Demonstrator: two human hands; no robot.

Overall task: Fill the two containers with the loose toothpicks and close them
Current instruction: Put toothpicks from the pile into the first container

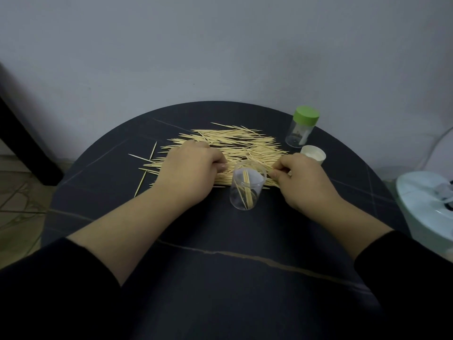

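Open clear container (247, 186) stands between both hands, left hand (193, 163) and right hand (301, 180), pinching toothpicks (235, 146).

Both your forearms reach forward over the table, bare from the pushed-up dark sleeves. Your left hand (193, 165) lies knuckles up, fingers curled under and pinched together at its right side. Your right hand (301, 177) mirrors it, thumb and fingertips (278, 168) pinched, pointing left toward the other hand.

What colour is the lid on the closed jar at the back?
Light green; the lid shows best in the head view, on the clear jar.
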